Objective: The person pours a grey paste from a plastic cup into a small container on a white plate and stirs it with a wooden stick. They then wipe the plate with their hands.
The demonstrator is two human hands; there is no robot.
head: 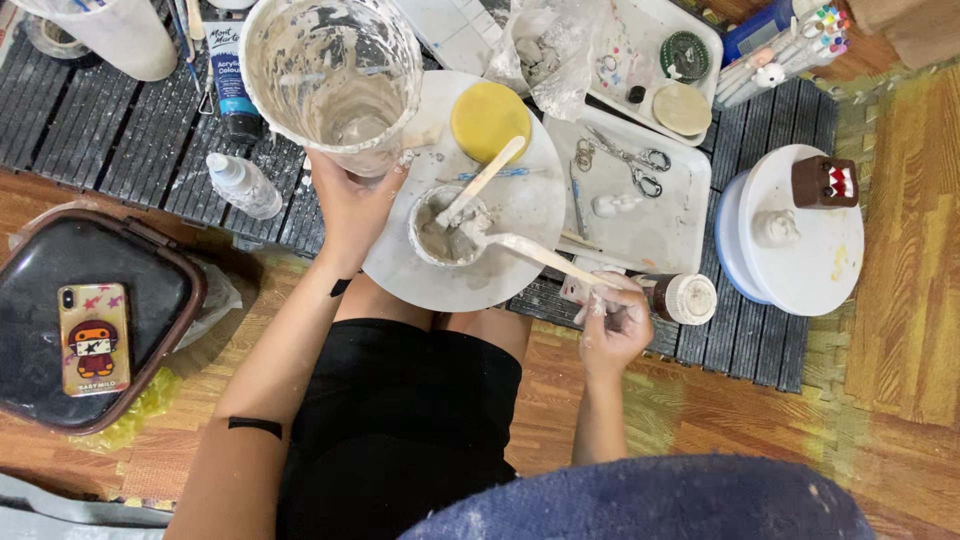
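My left hand (350,205) grips the base of a large clear plastic cup (335,75) smeared with clay, held up over the mat. My right hand (612,318) holds the handle of a clay-coated spoon (525,250) whose tip rests at a small white bowl of grey clay slip (445,228). A wooden stick (485,178) also leans in that bowl. The bowl sits on a round white board (500,280) with a yellow sponge (489,118) at its far side.
A white tray (660,230) with scissors and tools lies to the right. Beyond it stands a white turntable (800,270) with a brown block figure (825,181). A small lidded jar (685,298) is beside my right hand. A phone (93,338) lies on a dark case at left, near a squeeze bottle (243,185).
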